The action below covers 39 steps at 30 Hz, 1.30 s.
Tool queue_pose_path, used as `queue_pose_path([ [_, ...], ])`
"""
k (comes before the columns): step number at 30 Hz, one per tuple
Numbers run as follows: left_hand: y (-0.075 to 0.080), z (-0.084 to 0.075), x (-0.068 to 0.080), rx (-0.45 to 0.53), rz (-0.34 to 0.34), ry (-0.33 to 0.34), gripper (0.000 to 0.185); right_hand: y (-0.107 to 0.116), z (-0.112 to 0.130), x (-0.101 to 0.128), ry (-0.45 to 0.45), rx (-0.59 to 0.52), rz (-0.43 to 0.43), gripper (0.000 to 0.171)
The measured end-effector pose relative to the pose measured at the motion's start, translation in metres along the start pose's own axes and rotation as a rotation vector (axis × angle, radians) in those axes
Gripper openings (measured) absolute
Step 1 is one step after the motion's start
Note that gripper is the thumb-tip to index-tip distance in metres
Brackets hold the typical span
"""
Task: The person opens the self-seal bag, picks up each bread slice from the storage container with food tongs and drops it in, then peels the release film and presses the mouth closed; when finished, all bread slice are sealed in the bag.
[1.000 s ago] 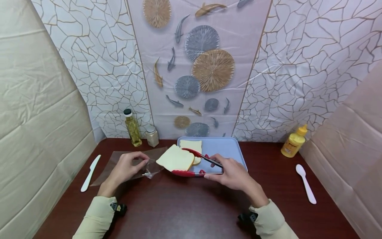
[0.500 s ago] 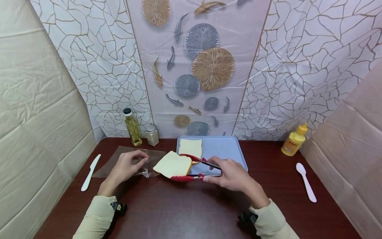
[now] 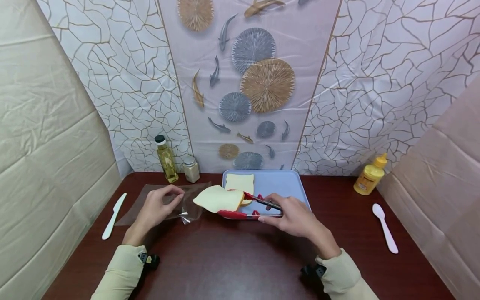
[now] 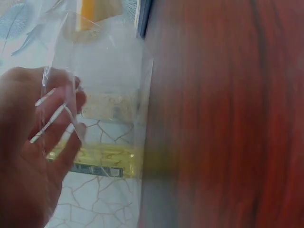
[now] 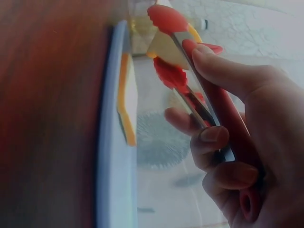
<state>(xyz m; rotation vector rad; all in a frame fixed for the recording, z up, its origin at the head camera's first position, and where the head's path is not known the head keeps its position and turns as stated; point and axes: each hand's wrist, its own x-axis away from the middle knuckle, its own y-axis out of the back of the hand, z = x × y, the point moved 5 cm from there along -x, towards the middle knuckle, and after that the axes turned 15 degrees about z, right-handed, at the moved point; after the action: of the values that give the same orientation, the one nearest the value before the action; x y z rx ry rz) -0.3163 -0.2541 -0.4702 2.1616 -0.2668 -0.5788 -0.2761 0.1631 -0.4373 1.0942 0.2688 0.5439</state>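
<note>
My right hand [image 3: 296, 216] grips red-tipped tongs [image 3: 249, 208] clamping a soft bread slice [image 3: 218, 198] beside the blue tray [image 3: 285, 185], which holds another slice [image 3: 240, 182]; my left hand [image 3: 155, 208] pinches a clear plastic bag [image 3: 187, 206].

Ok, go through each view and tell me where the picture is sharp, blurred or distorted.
Head view: sharp and evenly lit, though the wide lens bows the walls at the edges; the bread slice in the tongs reads clearly. Left wrist view: the table is smeared, and the plastic bag shows white glare lines. Right wrist view: soft throughout, with the tray rim blurred and the background washed out.
</note>
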Motion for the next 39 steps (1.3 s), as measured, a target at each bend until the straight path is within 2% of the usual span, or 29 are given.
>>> queue_pose_path([
  [6, -0.006, 0.003, 0.0, 0.023, 0.077, 0.013, 0.009, 0.016, -0.005, 0.008, -0.017, -0.045, -0.079, 0.059],
  [10, -0.008, 0.004, 0.0, 0.05, 0.107, 0.028, 0.009, 0.016, -0.002, 0.004, 0.036, -0.162, -0.094, 0.055],
  [13, -0.008, 0.005, 0.0, 0.065, 0.108, 0.033, 0.012, 0.008, 0.004, -0.004, 0.118, -0.258, -0.051, 0.05],
  [17, -0.006, 0.006, 0.0, 0.076, 0.089, 0.045, 0.018, -0.003, 0.007, -0.013, 0.187, -0.311, 0.026, 0.05],
  [22, -0.002, 0.006, 0.002, 0.124, 0.061, 0.054, 0.014, -0.013, 0.001, -0.016, 0.173, -0.34, 0.124, 0.059],
  [26, 0.002, 0.004, 0.002, 0.174, 0.052, 0.036, 0.009, -0.017, -0.006, -0.017, 0.145, -0.334, 0.166, 0.063],
  [30, 0.001, 0.004, 0.002, 0.196, 0.068, 0.026, 0.01, -0.018, -0.011, -0.018, 0.125, -0.314, 0.17, 0.064],
  [39, -0.002, 0.008, 0.003, 0.278, 0.141, 0.027, 0.012, -0.001, -0.015, -0.012, 0.064, -0.19, 0.019, 0.067],
])
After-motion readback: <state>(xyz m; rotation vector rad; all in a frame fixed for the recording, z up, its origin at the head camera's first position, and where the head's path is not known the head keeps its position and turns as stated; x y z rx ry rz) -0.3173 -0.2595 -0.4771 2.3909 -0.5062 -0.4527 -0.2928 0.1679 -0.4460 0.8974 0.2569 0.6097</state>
